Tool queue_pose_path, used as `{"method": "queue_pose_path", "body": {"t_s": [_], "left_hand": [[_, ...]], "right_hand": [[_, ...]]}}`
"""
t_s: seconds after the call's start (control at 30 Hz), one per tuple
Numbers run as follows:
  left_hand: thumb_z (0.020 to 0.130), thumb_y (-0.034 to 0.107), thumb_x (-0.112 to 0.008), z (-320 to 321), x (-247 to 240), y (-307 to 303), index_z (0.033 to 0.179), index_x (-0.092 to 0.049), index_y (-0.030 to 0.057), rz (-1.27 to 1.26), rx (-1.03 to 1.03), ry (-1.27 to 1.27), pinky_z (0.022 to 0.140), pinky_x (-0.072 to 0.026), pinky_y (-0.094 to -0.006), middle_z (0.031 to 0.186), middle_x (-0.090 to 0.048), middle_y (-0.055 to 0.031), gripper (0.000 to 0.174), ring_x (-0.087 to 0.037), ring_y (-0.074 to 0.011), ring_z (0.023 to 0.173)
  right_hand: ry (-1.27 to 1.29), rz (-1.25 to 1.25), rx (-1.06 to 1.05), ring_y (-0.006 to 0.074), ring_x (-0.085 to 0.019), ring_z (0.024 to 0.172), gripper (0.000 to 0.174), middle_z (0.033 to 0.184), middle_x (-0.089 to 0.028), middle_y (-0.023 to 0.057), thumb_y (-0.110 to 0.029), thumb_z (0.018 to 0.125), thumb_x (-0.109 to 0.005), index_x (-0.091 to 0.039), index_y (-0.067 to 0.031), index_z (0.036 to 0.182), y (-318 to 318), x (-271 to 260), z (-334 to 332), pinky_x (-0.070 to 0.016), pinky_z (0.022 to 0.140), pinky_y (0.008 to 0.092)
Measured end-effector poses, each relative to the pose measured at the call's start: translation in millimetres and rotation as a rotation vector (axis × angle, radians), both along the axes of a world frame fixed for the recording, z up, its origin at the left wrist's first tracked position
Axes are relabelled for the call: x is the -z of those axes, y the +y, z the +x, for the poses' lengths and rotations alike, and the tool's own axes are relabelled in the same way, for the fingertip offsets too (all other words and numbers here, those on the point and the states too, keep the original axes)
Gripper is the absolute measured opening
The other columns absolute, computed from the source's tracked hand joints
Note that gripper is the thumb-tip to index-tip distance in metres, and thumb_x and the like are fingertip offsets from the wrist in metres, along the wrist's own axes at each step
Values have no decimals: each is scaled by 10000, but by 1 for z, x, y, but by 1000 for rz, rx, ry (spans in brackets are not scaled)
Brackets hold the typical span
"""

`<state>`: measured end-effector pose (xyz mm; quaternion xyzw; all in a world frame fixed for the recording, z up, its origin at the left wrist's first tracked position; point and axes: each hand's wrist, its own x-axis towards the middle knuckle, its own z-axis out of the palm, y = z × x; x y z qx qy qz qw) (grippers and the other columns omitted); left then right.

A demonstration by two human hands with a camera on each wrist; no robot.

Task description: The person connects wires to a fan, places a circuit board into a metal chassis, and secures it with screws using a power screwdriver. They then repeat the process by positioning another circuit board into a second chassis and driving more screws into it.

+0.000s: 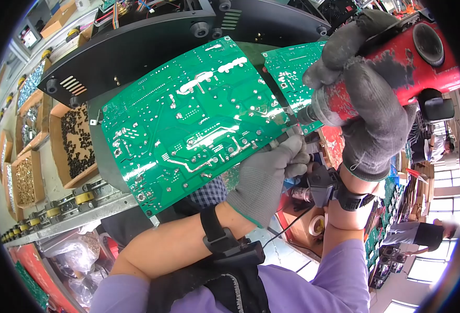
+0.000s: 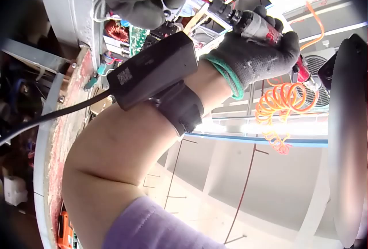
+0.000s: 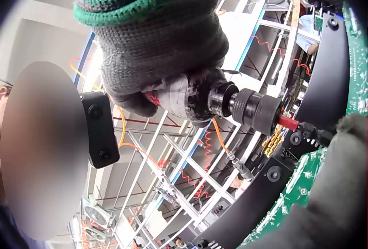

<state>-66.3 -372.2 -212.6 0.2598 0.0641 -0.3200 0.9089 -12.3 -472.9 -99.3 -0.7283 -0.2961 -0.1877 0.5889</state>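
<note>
At far left, at least four trays of small parts line the bench; the tray (image 1: pixel 84 117) nearest the boards holds black screws, while the contents of the farther ones blur together. A slotted black casing (image 1: pixel 136 57) runs behind, cut off at the top, with two groups of slots and several round feet showing.

Two green boards lie mid-view. The large green board (image 1: pixel 183 125) tilts in front of the casing, solder side facing the head camera, its underside hidden. The gloved left hand (image 1: pixel 264 180) reaches up to its lower right edge, wrist strapped, elbow bent, fingers curled inward; one cannot tell whether they pinch the board's edge or a small part there. Just beyond, the smaller green board (image 1: pixel 292 68) is partly covered by the other glove.

One red power driver (image 1: pixel 423 73) comes in from the right, its outer end cropped. The gloved right hand (image 1: pixel 371 104) is wrapped firmly around it, forearm raised, knuckles toward the head camera. The right wrist view shows its black chuck (image 3: pixel 253 111) and one red bit (image 3: pixel 287 123) pointing toward the left glove; what the tip touches is unclear. Farther right, a bystander (image 1: pixel 431 237) appears sideways.
</note>
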Motion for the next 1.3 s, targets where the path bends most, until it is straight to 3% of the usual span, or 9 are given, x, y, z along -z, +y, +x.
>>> {"method": "queue_pose_path", "body": {"t_s": [0.07, 0.17, 0.27, 0.37, 0.57, 0.67, 1.07, 1.17, 1.3], "left_hand": [[1000, 157, -540, 0, -1, 0, 1132, -581, 3, -12, 5, 7, 684, -509, -228, 909, -609, -36, 206, -594, -96, 797], [1000, 160, -541, 0, -1, -1, 1128, -584, 8, -38, -5, 14, 692, -516, -228, 926, -611, -39, 204, -601, -101, 811], [998, 156, -546, -1, -2, -1, 1119, -585, 10, -28, -31, 28, 707, -526, -234, 937, -613, -41, 193, -611, -108, 826], [995, 146, -551, 1, -1, 0, 1106, -586, 14, -32, -22, -18, 719, -534, -234, 946, -617, -44, 176, -619, -113, 833], [990, 136, -558, -2, -2, -4, 1083, -595, 18, -76, -89, 1, 709, -541, -230, 949, -627, -46, 155, -635, -116, 828], [990, 136, -559, -2, -2, -5, 1076, -602, 22, -60, -93, 19, 699, -541, -229, 945, -635, -46, 149, -639, -117, 824], [986, 149, -572, -2, -2, -5, 1054, -612, 25, -85, -104, 18, 694, -541, -220, 939, -648, -50, 148, -643, -112, 825], [987, 157, -574, -2, -1, -6, 1049, -611, 27, -81, -100, 31, 697, -543, -218, 933, -646, -50, 148, -643, -110, 826], [988, 163, -575, -2, -5, -5, 1045, -612, 33, -56, -97, 43, 701, -546, -216, 922, -642, -45, 147, -641, -109, 821]], "right_hand": [[-3, -26, 8, 209, -603, 734, 443, 895, -579, 116, -149, 827, -671, -510, 39, 1195, 0, 1, -1, -531, 633, 355], [220, 276, 0, 213, -612, 735, 418, 901, -582, 119, -136, 827, -665, -519, 41, 1176, 10, 1, -9, -534, 627, 345], [136, 112, -122, 217, -619, 741, 392, 913, -587, 124, -106, 825, -657, -524, 42, 1163, 23, -13, -18, -535, 630, 346], [124, 45, 73, 219, -621, 743, 374, 908, -586, 124, -92, 823, -662, -530, 44, 1146, 6, 1, -10, -531, 626, 343], [48, -11, 99, 227, -627, 749, 381, 888, -587, 120, -121, 838, -682, -532, 48, 1146, 7, 1, -9, -522, 614, 332], [103, 14, 174, 225, -628, 760, 382, 896, -594, 125, -119, 848, -675, -528, 50, 1158, 10, 0, -12, -528, 627, 338], [56, 15, 45, 220, -629, 755, 395, 908, -598, 125, -131, 850, -677, -524, 50, 1166, 13, -3, -11, -541, 647, 350], [194, 205, 10, 222, -628, 750, 388, 895, -597, 125, -135, 846, -681, -532, 50, 1153, 26, -5, -16, -540, 641, 351], [38, -5, 140, 223, -631, 736, 364, 863, -600, 125, -139, 838, -686, -551, 49, 1119, 14, -3, -9, -536, 620, 344]]}}
